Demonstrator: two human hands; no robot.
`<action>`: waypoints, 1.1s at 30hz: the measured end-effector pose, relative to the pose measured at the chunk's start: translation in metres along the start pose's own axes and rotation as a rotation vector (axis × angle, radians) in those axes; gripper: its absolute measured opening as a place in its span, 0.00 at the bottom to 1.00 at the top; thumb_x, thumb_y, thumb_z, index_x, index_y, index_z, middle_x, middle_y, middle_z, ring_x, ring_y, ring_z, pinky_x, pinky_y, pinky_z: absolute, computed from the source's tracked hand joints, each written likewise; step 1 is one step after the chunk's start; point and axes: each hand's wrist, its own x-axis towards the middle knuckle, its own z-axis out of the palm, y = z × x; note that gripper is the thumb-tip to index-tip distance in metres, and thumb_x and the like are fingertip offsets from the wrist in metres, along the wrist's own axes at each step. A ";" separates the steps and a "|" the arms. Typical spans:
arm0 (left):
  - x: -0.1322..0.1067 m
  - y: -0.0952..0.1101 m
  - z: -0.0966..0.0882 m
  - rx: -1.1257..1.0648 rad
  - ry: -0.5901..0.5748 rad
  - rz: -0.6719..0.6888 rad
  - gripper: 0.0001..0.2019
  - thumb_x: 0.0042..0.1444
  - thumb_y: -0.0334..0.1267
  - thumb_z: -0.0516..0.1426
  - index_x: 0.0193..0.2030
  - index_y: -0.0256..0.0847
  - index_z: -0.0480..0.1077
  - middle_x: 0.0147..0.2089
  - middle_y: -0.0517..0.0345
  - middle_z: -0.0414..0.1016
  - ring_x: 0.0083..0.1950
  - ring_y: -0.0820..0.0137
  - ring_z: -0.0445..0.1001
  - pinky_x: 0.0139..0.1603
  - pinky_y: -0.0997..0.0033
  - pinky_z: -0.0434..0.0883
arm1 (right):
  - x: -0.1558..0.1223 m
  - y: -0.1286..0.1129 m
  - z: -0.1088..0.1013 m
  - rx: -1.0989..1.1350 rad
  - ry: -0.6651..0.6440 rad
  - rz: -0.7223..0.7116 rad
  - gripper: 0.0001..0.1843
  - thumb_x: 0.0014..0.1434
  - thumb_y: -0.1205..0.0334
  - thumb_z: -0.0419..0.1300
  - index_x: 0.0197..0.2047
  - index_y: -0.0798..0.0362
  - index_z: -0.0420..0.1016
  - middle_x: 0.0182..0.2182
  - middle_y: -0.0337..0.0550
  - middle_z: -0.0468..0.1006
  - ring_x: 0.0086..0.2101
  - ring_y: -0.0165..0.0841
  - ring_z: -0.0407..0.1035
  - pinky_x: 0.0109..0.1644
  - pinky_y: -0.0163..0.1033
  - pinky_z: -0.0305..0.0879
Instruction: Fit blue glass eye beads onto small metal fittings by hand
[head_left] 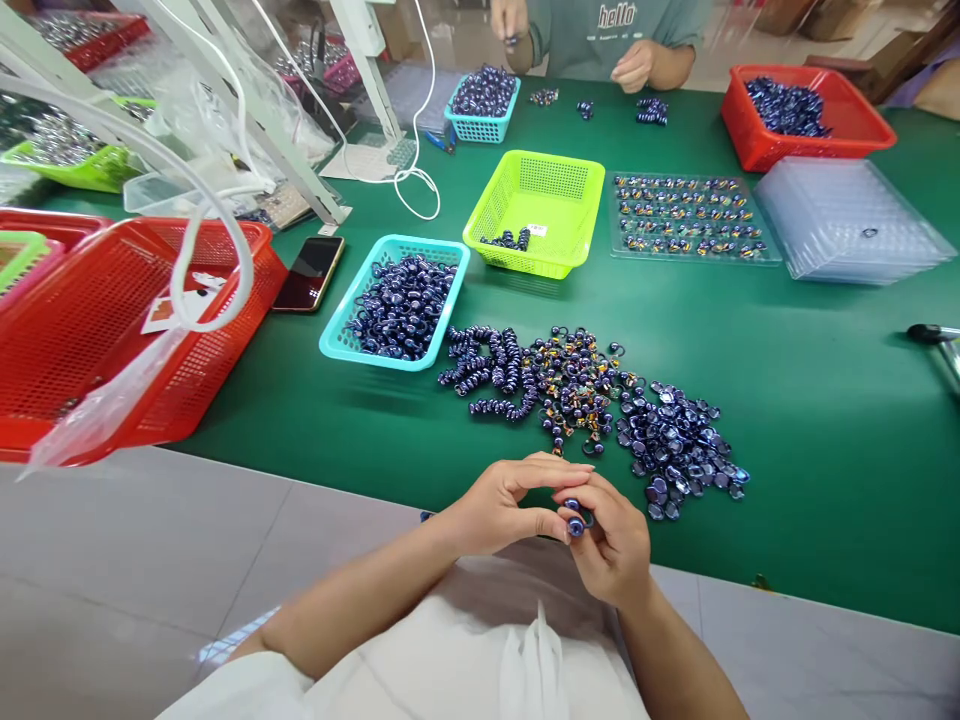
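My left hand (504,502) and my right hand (615,548) meet at the near edge of the green table (825,430). Together they pinch a small shiny dark-blue piece (576,520) between their fingertips. Just beyond my hands lies a spread of the same parts: stacked rows of blue pieces (491,370), a pile of ringed pieces with orange bits (574,385), and a heap of flat blue caps (679,445).
A turquoise basket (337,335) full of blue pieces, a lime basket (570,175), a clear tray of parts (686,215), stacked clear trays (847,215) and red baskets (855,110) (112,330) stand around. A phone (309,272) lies left. A co-worker's hands (637,65) work at the far edge.
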 end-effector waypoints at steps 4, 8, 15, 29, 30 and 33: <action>-0.002 -0.003 0.003 0.011 0.014 0.103 0.21 0.55 0.44 0.66 0.56 0.50 0.75 0.56 0.47 0.79 0.59 0.57 0.75 0.63 0.49 0.69 | 0.000 -0.002 0.004 -0.022 0.057 -0.048 0.10 0.61 0.67 0.56 0.45 0.48 0.72 0.34 0.44 0.80 0.38 0.37 0.76 0.40 0.42 0.73; -0.003 -0.004 0.002 0.014 0.007 0.117 0.20 0.58 0.43 0.64 0.58 0.49 0.75 0.57 0.46 0.78 0.60 0.58 0.74 0.62 0.50 0.69 | 0.004 -0.004 0.004 -0.029 0.069 -0.054 0.09 0.61 0.67 0.56 0.45 0.48 0.73 0.34 0.44 0.80 0.36 0.38 0.76 0.39 0.42 0.74; -0.006 0.012 -0.009 0.439 0.121 0.221 0.19 0.57 0.37 0.65 0.56 0.44 0.74 0.52 0.44 0.79 0.55 0.60 0.76 0.56 0.58 0.75 | 0.017 -0.001 0.002 -0.106 -0.022 0.035 0.13 0.63 0.71 0.54 0.45 0.49 0.75 0.32 0.42 0.78 0.31 0.33 0.74 0.34 0.38 0.72; -0.003 0.052 -0.136 1.176 0.774 0.247 0.08 0.59 0.37 0.63 0.45 0.43 0.79 0.43 0.54 0.81 0.45 0.64 0.79 0.51 0.62 0.75 | 0.029 0.007 -0.002 -0.147 -0.051 0.117 0.26 0.67 0.64 0.54 0.67 0.45 0.61 0.48 0.46 0.77 0.41 0.35 0.75 0.46 0.42 0.75; -0.002 0.054 -0.148 1.236 0.793 0.164 0.10 0.58 0.38 0.63 0.47 0.43 0.79 0.47 0.52 0.81 0.49 0.61 0.78 0.54 0.59 0.74 | 0.028 0.011 -0.009 -0.176 -0.009 0.130 0.23 0.67 0.64 0.54 0.65 0.45 0.64 0.48 0.46 0.77 0.42 0.35 0.75 0.46 0.42 0.74; -0.001 0.054 -0.161 1.331 0.800 0.075 0.16 0.57 0.40 0.63 0.52 0.42 0.76 0.54 0.48 0.78 0.58 0.53 0.74 0.58 0.51 0.71 | 0.025 0.020 -0.030 -0.318 0.135 0.173 0.14 0.67 0.63 0.55 0.55 0.46 0.72 0.46 0.46 0.78 0.42 0.37 0.74 0.44 0.43 0.73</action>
